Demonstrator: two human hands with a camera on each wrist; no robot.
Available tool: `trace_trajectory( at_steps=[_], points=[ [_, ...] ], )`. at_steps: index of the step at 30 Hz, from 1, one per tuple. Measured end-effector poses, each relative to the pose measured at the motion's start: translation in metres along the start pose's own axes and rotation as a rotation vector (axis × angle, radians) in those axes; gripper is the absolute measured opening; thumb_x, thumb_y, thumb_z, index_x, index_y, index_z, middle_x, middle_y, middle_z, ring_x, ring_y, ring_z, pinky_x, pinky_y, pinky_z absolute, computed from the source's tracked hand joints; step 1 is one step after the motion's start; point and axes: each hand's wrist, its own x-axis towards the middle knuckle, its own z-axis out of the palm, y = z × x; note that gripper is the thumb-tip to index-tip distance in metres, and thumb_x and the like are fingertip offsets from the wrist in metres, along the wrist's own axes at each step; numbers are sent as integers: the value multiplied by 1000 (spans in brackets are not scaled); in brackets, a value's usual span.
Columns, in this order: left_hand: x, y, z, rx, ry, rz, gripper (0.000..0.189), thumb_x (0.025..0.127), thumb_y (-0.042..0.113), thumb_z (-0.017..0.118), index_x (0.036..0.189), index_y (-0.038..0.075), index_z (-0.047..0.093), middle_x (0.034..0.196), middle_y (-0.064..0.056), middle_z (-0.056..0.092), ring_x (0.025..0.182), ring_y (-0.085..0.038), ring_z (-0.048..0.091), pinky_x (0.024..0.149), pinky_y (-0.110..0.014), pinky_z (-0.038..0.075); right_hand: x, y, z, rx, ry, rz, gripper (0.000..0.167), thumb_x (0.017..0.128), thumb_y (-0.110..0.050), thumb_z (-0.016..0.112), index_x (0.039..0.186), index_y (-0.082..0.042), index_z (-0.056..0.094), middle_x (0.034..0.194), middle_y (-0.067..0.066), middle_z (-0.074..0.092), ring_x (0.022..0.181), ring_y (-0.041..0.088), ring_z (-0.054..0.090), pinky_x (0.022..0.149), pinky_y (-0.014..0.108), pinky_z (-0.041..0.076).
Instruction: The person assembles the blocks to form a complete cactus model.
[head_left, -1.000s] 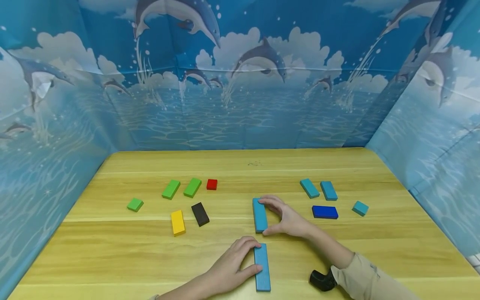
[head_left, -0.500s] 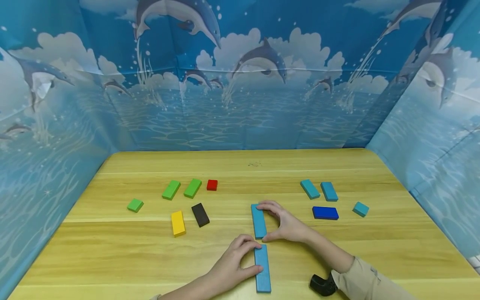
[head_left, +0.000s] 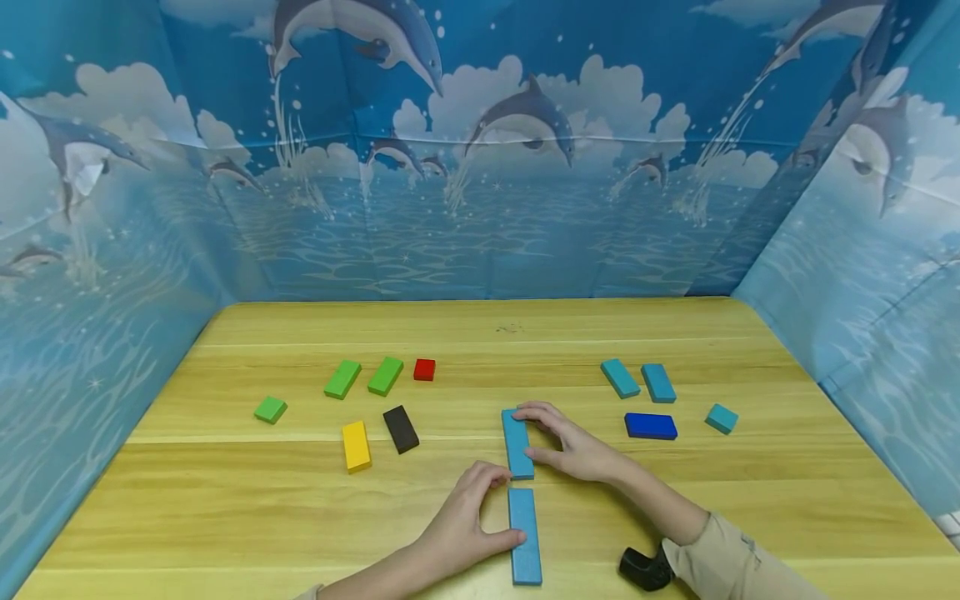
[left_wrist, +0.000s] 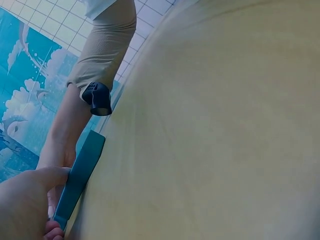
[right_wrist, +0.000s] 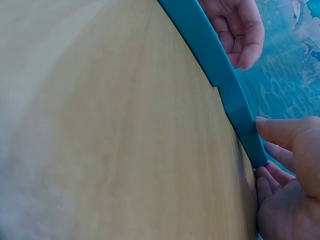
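Two long light-blue blocks lie end to end with a narrow gap between them in the head view. On the near block [head_left: 525, 550], my left hand [head_left: 461, 525] rests its thumb; its other fingers have come off that block and are beside the gap, by the lower left corner of the far block [head_left: 516, 446]. My right hand [head_left: 573, 446] holds this far block, fingertips at its back end and thumb on its right side. The right wrist view shows the right thumb [right_wrist: 275, 131] against the block's side, with the fingers around its end.
To the left lie green blocks [head_left: 342, 379], a red block [head_left: 424, 370], a yellow block [head_left: 356, 447] and a black block [head_left: 401, 429]. Small light-blue blocks [head_left: 657, 382] and a dark-blue block [head_left: 650, 426] lie right. A black device [head_left: 645, 569] sits by the right sleeve.
My right hand has drawn the far block toward the near one, narrowing the gap, and its thumb has shifted up the side. The left fingers have left the near block's end.
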Motion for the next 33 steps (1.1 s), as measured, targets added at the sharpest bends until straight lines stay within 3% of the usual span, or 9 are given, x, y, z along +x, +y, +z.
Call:
trace_trajectory(
  at_steps=[5, 12, 18, 33],
  points=[
    [1, 1, -1, -18, -5, -9, 61, 78, 42, 69, 124, 12, 45, 116, 2, 46, 107, -12, 44, 94, -33, 39, 1, 2, 0, 20, 13, -8, 45, 89, -20, 60, 129, -7, 46, 136, 13, 37, 127, 31, 33, 102, 47, 29],
    [2, 0, -3, -13, -8, -15, 64, 76, 43, 71, 125, 12, 44, 114, 3, 45, 105, -11, 44, 93, -32, 39, 1, 3, 1, 29, 11, -13, 45, 84, -24, 66, 125, -11, 50, 131, 4, 42, 124, 24, 37, 103, 35, 30],
    [3, 0, -4, 4, -13, -16, 67, 75, 44, 71, 127, 12, 44, 112, 3, 46, 103, -11, 43, 91, -30, 39, 1, 4, 1, 21, 15, -48, 43, 84, -21, 67, 123, -10, 51, 129, 7, 44, 121, 26, 39, 102, 38, 31],
    [6, 0, -6, 28, -33, -7, 71, 75, 45, 71, 131, 12, 42, 111, 5, 45, 100, -10, 41, 87, -27, 39, 1, 3, 2, 28, 23, -12, 43, 83, -23, 68, 121, -12, 52, 128, 7, 44, 121, 27, 39, 102, 40, 31]
  ],
)
